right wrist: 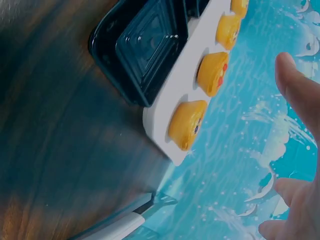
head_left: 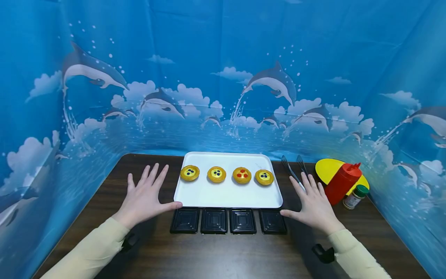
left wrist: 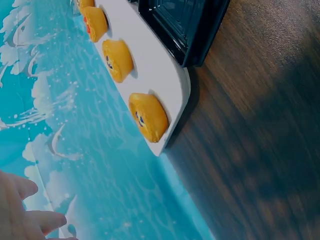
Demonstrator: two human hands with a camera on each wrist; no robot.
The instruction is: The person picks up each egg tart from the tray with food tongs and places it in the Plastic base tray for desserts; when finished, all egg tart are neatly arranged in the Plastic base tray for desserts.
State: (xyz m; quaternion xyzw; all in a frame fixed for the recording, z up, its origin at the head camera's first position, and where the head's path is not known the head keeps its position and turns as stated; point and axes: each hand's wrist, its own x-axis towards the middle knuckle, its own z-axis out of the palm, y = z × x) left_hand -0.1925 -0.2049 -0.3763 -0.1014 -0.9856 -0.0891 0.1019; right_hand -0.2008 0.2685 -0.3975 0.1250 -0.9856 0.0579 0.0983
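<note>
A white tray (head_left: 226,197) carries a row of egg tarts; one tart (head_left: 242,175) has red dots, while the others, such as the leftmost tart (head_left: 189,173), have dark ones. My left hand (head_left: 143,199) is spread with straight fingers beside the tray's left end, its thumb tip overlapping the front left corner. On the other side my right hand (head_left: 315,207) is also spread, thumb towards the front right corner. Both hands hold nothing. In the left wrist view a tart (left wrist: 149,117) is near the tray's end; the right wrist view shows another tart (right wrist: 187,125) likewise.
Several square black plastic containers (head_left: 185,221) line the tray's front edge. Beyond my right hand are slotted-headed utensils (head_left: 292,172), a yellow plate (head_left: 327,168), a red squeeze bottle (head_left: 341,184) and a green-capped jar (head_left: 354,197). A blue dolphin curtain (head_left: 209,58) surrounds the dark wooden table (head_left: 223,255).
</note>
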